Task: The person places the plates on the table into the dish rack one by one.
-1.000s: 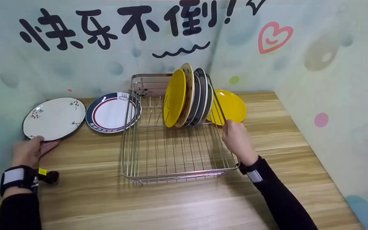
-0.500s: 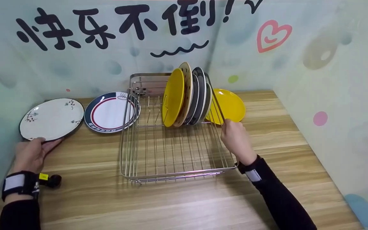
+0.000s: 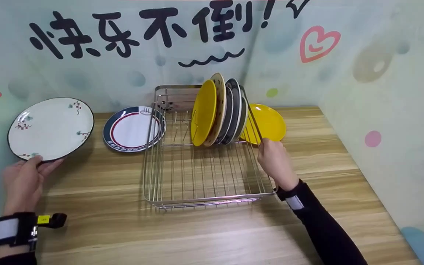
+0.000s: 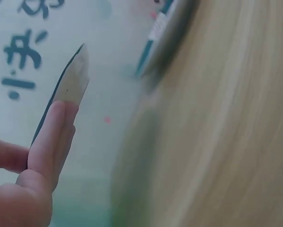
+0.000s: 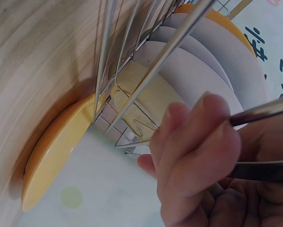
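Two hands (image 3: 22, 180) (image 3: 275, 162) grip: left, one floral plate (image 3: 52, 129); right, one wire rack (image 3: 212, 198) holding five plates (image 3: 220, 110).

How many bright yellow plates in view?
2. One yellow plate stands on edge in the wire rack; the second yellow plate lies on the table, right of the rack, partly behind its wires. No others visible.

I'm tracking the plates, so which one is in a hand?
The dark-rimmed white plate with flower sprigs, pinched by the left hand; the other plates stand in the rack or lie on the table.
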`<state>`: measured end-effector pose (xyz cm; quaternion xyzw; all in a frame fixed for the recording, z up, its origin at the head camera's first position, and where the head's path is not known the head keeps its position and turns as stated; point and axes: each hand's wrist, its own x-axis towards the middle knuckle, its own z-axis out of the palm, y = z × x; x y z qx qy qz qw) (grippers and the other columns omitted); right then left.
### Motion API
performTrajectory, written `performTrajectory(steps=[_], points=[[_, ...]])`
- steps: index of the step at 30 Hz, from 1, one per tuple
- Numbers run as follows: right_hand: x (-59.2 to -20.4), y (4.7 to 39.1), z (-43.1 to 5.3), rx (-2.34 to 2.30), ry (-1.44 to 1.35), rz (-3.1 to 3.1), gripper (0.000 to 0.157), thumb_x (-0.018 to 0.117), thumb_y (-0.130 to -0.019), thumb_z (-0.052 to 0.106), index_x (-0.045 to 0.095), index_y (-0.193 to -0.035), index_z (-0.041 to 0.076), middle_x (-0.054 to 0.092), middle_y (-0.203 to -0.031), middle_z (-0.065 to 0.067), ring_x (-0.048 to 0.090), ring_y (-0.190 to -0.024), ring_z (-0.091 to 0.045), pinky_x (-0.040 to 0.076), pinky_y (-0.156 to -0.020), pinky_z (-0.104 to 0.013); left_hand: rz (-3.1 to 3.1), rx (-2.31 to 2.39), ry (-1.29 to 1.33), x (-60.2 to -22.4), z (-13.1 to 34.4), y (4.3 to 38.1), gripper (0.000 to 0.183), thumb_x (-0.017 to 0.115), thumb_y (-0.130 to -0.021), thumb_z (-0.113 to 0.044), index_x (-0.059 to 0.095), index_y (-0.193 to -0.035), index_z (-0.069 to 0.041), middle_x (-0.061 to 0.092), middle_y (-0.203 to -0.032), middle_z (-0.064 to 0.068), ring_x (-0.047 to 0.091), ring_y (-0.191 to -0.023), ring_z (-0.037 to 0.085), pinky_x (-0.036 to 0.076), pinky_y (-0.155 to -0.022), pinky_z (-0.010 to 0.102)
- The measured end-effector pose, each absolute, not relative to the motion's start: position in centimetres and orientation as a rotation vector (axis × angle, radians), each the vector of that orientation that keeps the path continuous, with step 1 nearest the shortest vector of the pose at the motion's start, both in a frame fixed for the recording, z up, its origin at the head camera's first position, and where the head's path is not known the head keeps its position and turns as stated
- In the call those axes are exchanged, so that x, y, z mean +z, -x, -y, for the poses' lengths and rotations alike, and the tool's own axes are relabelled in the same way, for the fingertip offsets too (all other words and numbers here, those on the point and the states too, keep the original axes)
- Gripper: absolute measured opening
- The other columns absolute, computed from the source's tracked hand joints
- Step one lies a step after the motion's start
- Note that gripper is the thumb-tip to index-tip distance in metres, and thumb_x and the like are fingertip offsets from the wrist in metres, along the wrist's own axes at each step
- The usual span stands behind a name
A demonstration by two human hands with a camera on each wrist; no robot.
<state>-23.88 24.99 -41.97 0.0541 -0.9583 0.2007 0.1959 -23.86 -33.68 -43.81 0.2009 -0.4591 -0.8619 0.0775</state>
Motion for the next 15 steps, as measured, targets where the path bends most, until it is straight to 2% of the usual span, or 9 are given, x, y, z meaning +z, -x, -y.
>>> performTrajectory(steps=[3, 7, 15], points=[[-42.0, 24.0, -25.1, 0.551, -0.166, 2.659, 0.027, 0.045, -0.096, 0.003, 0.054, -0.07, -0.001, 0.052, -0.059, -0.017, 0.06, -0.056, -0.041, 0.05, -0.045, -0.053, 1.282, -2.588, -0.536, -42.6, 32.5, 22.9, 0.036, 0.06, -0.096, 0.0, 0.05, -0.13, 0.003, 0.059, -0.123, 0.007, 0.065, -0.105, 0.027, 0.052, -0.089, 0.035], [-42.0, 24.1, -25.2, 0.573, -0.186, 2.648, 0.026, 0.046, -0.095, 0.001, 0.054, -0.071, -0.002, 0.05, -0.058, -0.015, 0.059, -0.055, -0.04, 0.05, -0.046, -0.052, 1.166, -2.61, -0.511, -40.8, 30.6, 21.4, 0.014, 0.062, -0.094, 0.002, 0.064, -0.108, 0.004, 0.065, -0.112, 0.012, 0.067, -0.101, 0.029, 0.053, -0.088, 0.035], [-42.1, 24.0, -25.0, 0.604, -0.185, 2.663, 0.027, 0.044, -0.095, 0.001, 0.053, -0.07, 0.0, 0.049, -0.058, -0.013, 0.057, -0.054, -0.035, 0.05, -0.044, -0.049, 1.156, -2.61, -0.385, -38.4, 27.0, 18.6, 0.018, 0.064, -0.093, 0.002, 0.062, -0.111, 0.003, 0.065, -0.114, 0.015, 0.067, -0.1, 0.03, 0.054, -0.086, 0.036]])
